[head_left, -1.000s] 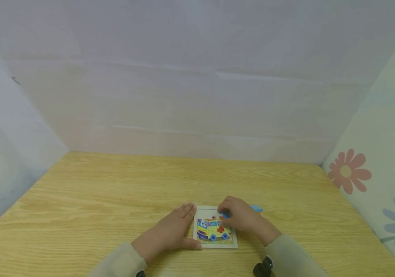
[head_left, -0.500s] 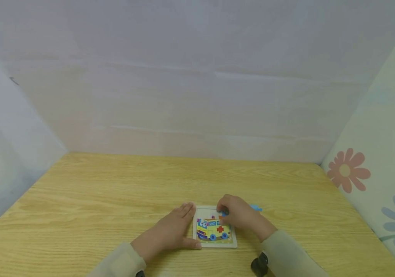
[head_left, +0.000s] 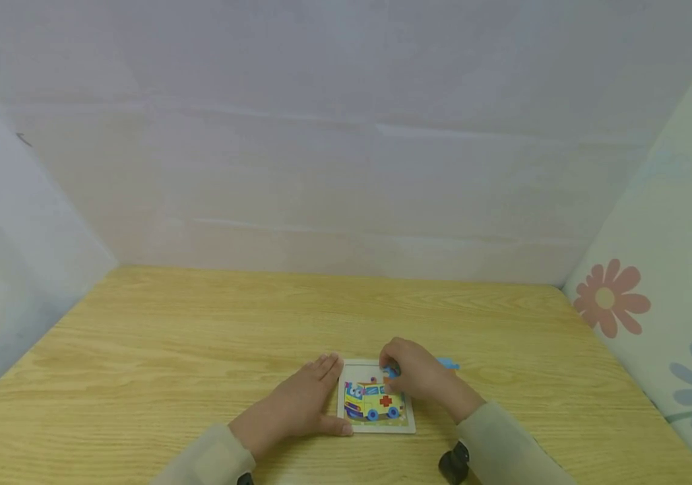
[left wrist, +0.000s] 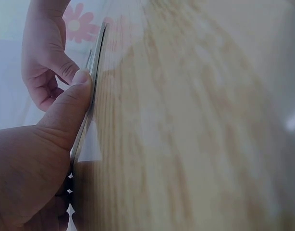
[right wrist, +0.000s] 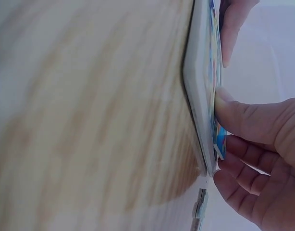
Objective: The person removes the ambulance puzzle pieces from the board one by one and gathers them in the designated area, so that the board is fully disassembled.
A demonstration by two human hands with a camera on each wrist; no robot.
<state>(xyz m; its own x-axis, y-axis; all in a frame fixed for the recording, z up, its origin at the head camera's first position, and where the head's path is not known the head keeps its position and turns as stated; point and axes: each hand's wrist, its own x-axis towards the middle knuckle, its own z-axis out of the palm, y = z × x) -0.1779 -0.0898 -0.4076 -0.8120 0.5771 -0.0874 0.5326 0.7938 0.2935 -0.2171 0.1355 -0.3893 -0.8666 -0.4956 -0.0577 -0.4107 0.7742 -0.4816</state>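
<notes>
A picture puzzle of a yellow ambulance lies on the table in a white-rimmed tray [head_left: 382, 431]. My left hand [head_left: 300, 407] rests along the tray's left side, fingers straight near the far corner and thumb [left wrist: 73, 98] on the near one. At the upper right of the picture, my right hand [head_left: 421, 376] pinches a blue and orange puzzle piece [right wrist: 221, 137] between thumb and fingers. In the right wrist view this piece sits tilted at the tray's surface, one corner standing out. A pale strip at the tray's top left shows no picture.
Just past my right hand lies another blue piece [head_left: 447, 364], partly hidden by that hand; the right wrist view shows thin pieces [right wrist: 200, 209] there, edge-on. Pale walls border the wooden table [head_left: 200, 323]. A black wrist device [head_left: 455, 465] hangs by the right sleeve.
My right hand has shifted slightly away from me and to the left, with more of the blue piece showing under its fingers. The left hand and the tray stay in place.
</notes>
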